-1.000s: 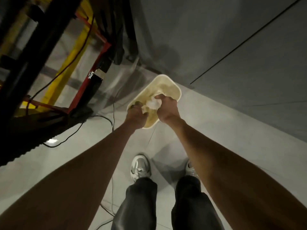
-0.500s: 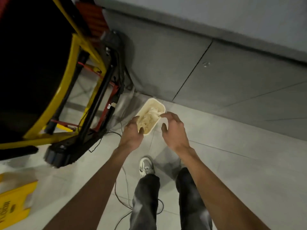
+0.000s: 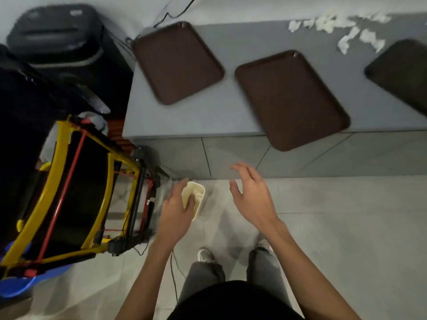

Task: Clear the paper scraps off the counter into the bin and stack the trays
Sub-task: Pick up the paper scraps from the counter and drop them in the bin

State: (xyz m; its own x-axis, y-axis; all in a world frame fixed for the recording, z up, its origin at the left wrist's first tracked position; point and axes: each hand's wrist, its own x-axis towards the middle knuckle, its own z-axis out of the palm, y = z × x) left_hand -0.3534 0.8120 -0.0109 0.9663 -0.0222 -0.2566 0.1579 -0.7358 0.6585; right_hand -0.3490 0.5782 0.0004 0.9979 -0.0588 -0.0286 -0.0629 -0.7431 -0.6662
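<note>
A small cream bin (image 3: 196,195) with paper inside stands on the floor below the counter. My left hand (image 3: 176,212) hovers over its near rim, fingers relaxed and holding nothing. My right hand (image 3: 250,195) is raised to the right of the bin, fingers spread and empty. On the grey counter (image 3: 231,107) lie two brown trays, one at the left (image 3: 176,62) and one in the middle (image 3: 291,98) that overhangs the front edge. A dark tray (image 3: 402,75) lies at the right. White paper scraps (image 3: 342,26) are strewn along the far right of the counter.
A yellow and red framed cart (image 3: 76,188) stands on the floor left of the bin, with cables trailing beside it. A black machine (image 3: 60,38) sits past the counter's left end. A blue object (image 3: 20,282) lies at the lower left. My feet stand behind the bin.
The paper my hands gripped over the bin a second ago is gone from them and both hands have opened. My view has lifted from the floor up to the counter top.
</note>
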